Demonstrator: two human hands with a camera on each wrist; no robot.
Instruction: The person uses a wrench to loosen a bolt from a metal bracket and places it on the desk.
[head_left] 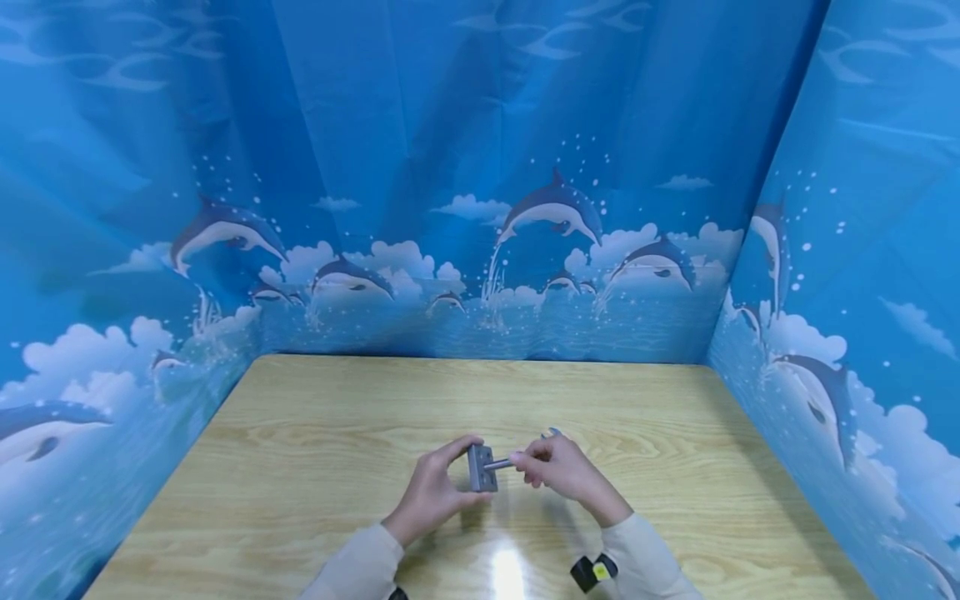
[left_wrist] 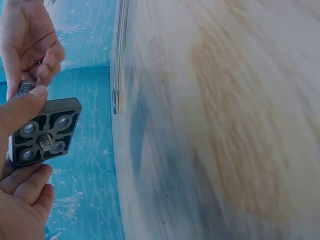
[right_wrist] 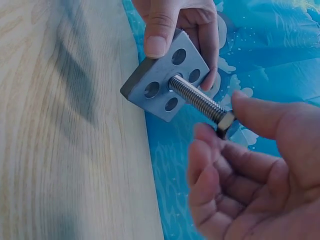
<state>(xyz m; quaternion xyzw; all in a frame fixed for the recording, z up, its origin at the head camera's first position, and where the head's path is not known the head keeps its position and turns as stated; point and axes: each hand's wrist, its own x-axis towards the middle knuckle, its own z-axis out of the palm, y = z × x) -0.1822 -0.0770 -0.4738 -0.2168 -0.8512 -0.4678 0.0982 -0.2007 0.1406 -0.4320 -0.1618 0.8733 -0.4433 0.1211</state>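
A grey square plate (right_wrist: 161, 75) with a hole near each corner is gripped at its edges by my left hand (head_left: 437, 487), thumb on one edge and fingers on the opposite one. Through its centre runs a threaded bolt (right_wrist: 197, 98); the threaded tip shows on the plate's ribbed back (left_wrist: 46, 142) in the left wrist view. My right hand (head_left: 562, 473) pinches the bolt's hex head (right_wrist: 226, 121) between thumb and index finger, its other fingers loosely curled. Both hands hold the pieces above the wooden table (head_left: 360, 417).
Blue curtains (head_left: 420, 167) printed with dolphins and clouds surround the table at the back and both sides. A black strap device with a yellow mark (head_left: 595, 572) sits at the right wrist, by a light sleeve (head_left: 647, 557).
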